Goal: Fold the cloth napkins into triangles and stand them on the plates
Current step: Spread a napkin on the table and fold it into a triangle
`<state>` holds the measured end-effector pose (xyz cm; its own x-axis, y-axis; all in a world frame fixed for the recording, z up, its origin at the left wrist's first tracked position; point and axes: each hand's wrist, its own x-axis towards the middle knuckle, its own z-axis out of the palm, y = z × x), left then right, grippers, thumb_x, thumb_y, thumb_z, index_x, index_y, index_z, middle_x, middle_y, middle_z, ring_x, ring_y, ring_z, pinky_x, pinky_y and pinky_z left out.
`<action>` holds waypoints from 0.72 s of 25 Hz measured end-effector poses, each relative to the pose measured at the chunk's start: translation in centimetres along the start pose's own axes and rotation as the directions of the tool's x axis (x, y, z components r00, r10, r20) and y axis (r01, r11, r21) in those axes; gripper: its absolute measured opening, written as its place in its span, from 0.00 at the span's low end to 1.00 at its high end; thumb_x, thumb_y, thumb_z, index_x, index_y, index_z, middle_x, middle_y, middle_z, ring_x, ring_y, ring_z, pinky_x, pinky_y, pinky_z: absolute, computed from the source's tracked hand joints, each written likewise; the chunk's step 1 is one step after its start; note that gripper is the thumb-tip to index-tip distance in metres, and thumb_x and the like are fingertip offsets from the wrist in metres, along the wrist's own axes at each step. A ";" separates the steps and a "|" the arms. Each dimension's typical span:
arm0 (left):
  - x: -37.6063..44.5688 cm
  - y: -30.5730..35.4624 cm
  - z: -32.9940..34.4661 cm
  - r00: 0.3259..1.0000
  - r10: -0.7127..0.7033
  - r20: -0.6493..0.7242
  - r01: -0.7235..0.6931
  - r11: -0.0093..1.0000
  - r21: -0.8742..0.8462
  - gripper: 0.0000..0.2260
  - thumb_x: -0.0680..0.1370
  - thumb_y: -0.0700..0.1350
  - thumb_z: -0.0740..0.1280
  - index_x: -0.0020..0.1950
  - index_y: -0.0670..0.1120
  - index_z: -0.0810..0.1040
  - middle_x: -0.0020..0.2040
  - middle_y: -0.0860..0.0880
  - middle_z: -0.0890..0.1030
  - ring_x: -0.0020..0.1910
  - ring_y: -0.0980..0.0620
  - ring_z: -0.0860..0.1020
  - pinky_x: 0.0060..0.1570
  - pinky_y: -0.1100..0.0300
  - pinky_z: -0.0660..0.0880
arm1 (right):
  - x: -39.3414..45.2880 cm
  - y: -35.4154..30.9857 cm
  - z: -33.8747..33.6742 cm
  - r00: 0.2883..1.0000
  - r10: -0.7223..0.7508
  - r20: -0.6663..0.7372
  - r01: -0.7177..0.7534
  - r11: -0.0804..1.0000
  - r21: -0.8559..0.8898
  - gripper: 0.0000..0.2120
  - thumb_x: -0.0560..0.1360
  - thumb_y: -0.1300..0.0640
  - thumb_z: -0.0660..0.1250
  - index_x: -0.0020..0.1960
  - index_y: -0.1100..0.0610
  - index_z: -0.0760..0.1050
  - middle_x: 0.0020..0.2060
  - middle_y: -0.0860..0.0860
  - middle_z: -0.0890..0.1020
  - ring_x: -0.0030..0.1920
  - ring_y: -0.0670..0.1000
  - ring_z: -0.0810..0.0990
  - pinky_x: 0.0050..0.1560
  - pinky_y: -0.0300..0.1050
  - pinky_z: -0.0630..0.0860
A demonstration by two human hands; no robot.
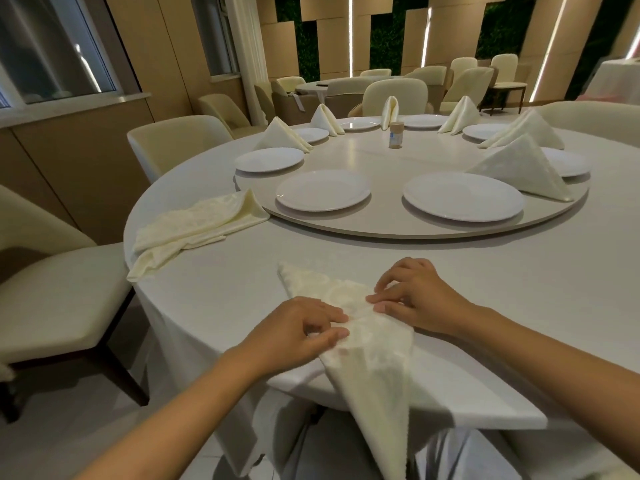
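Two hands pressed on one cream napkin, lower centre of frame.
Head view: the napkin (pixel 363 344) is laid as a long pointed fold on the table (pixel 214 306), one tip hung over the near edge. It is pinched by the left hand (pixel 298 332) and pinned under the fingertips of the right hand (pixel 414 296). Unfolded napkins (pixel 194 230) are seen at mid-left; empty plates (pixel 322 190) at centre.

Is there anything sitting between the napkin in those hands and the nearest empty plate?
Nothing visible. The cream cloth napkin, under both the left hand and right hand, lies at the table's near edge. Only bare white tablecloth and the turntable's low raised rim separate it from the nearest empty white plate.
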<state>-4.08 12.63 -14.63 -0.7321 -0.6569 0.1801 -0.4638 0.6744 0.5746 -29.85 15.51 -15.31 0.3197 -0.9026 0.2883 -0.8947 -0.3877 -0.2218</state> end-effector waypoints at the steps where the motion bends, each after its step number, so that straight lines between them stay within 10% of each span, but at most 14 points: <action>1: -0.1 0.5 0.7 0.999 -0.035 -0.028 0.035 0.999 0.020 0.12 0.76 0.57 0.67 0.41 0.49 0.81 0.59 0.60 0.80 0.59 0.67 0.74 0.63 0.60 0.71 | -0.5 0.3 0.1 0.999 -0.022 -0.037 0.022 1.000 0.010 0.21 0.74 0.36 0.55 0.54 0.43 0.82 0.50 0.39 0.80 0.57 0.48 0.72 0.57 0.44 0.58; 6: -0.5 2.2 2.5 0.982 -0.051 0.182 0.007 0.972 0.233 0.22 0.83 0.57 0.51 0.77 0.62 0.52 0.75 0.66 0.50 0.71 0.71 0.45 0.71 0.66 0.40 | -1.5 1.2 0.9 0.994 -0.051 -0.094 0.064 0.989 0.137 0.17 0.75 0.41 0.60 0.54 0.45 0.82 0.47 0.39 0.80 0.54 0.43 0.70 0.56 0.41 0.65; 18: -0.6 2.2 2.3 0.949 -0.030 0.313 -0.117 0.890 0.442 0.24 0.82 0.57 0.40 0.77 0.57 0.39 0.77 0.61 0.38 0.72 0.68 0.33 0.69 0.66 0.29 | -1.2 1.1 -0.3 0.987 0.125 -0.104 -0.108 0.983 0.148 0.08 0.74 0.60 0.71 0.50 0.51 0.84 0.40 0.47 0.77 0.45 0.48 0.71 0.47 0.33 0.66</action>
<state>-5.82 15.25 -15.25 -0.8369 -0.5388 -0.0961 -0.5473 0.8255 0.1376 -31.31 16.21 -15.67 0.1714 -0.9194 0.3541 -0.8682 -0.3109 -0.3869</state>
